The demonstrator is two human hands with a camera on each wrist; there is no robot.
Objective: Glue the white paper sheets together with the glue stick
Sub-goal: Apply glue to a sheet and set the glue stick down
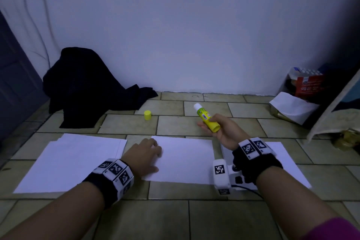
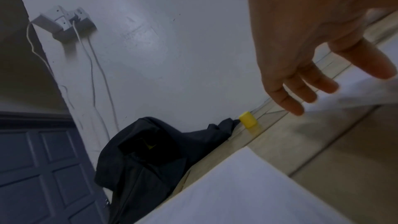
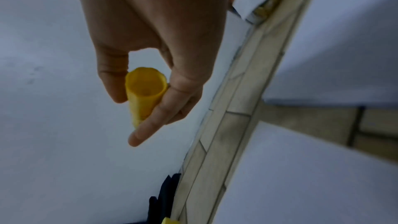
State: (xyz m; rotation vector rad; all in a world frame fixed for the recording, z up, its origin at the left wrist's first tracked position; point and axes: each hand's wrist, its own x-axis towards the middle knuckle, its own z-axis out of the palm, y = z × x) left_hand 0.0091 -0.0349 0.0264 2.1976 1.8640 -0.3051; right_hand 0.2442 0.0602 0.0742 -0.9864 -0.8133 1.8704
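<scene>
while my right hand (image 1: 224,130) gripped the uncapped glue stick (image 1: 207,118) and my left hand (image 1: 145,155) lay flat on the middle sheet (image 1: 187,160), the paper could have slid or wrinkled under a hard stroke.

**Dim, blue-tinted light with soft focus at the wrists**

All three views are dim and cool, with a bluish cast over the white wall (image 1: 194,35). In the head view the upper right corner falls into dark vignette, and the floor tiles (image 1: 204,122) bow at the edges from the wide lens. Shadows are soft and faint. The left wrist view is smeared: the left hand (image 2: 318,43) and its fingers (image 2: 290,106) blur. In the right wrist view the right hand (image 3: 150,40) is soft, grainy, and the floor line curves strongly.
</scene>
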